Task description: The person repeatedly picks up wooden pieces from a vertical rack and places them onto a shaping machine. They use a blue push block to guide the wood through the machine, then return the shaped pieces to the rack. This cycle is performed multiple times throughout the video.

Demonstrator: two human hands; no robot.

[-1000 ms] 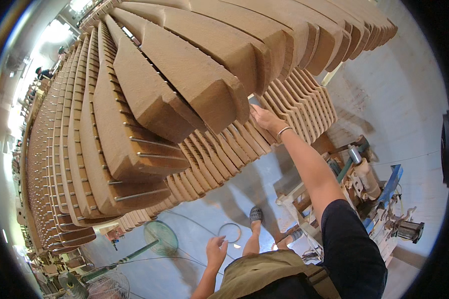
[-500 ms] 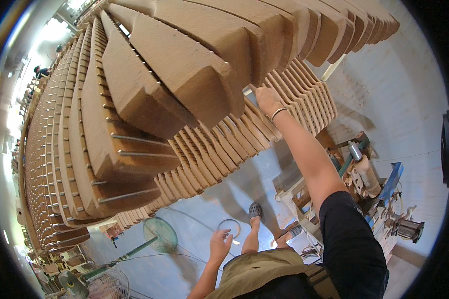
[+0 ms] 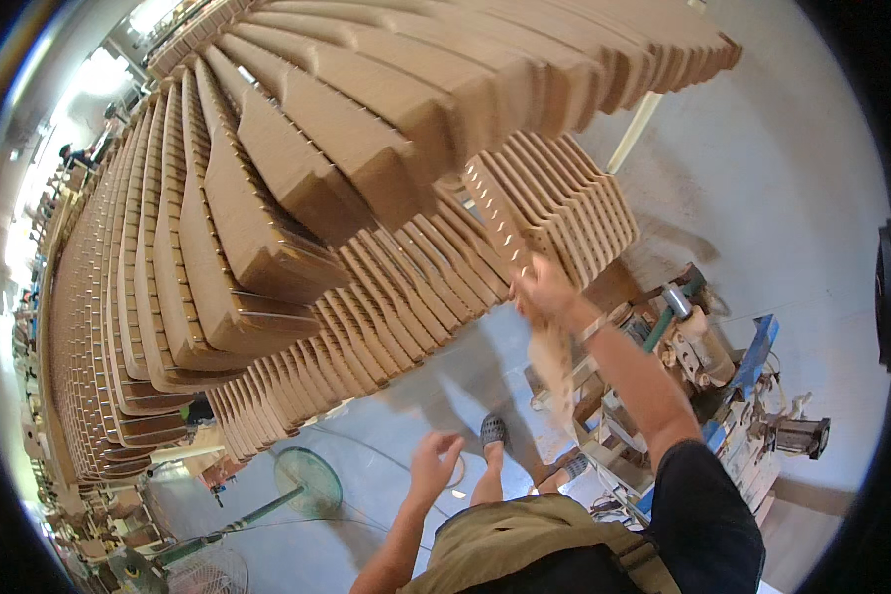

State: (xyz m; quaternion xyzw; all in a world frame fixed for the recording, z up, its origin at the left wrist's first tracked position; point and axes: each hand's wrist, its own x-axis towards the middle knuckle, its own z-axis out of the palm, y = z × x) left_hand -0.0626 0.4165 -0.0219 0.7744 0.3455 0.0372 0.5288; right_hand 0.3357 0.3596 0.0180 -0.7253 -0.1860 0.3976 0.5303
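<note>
My right hand (image 3: 546,289) is closed round a wooden guitar neck (image 3: 497,218) with a row of pale marks along its face. Its lower end is smeared by motion below my hand. It hangs beside a lower row of pale guitar necks (image 3: 574,213), standing close together on edge. Above them spreads a large bank of brown necks (image 3: 297,168), with wide heads and shiny fret ends along their edges. My left hand (image 3: 434,465) is raised low in front of me, holding nothing, its fingers loosely bent and apart from the thumb.
A green round fan (image 3: 308,482) on a pole stands at lower left, with a wire-caged fan (image 3: 208,574) nearer. Cables cross the blue-grey floor. On the right is a machine (image 3: 698,346) with a metal cylinder and blue parts, close to my right arm.
My right hand has come down and toward me from the row, with a guitar neck now showing in it. The left hand's fingers have curled a little. The view has shifted slightly.
</note>
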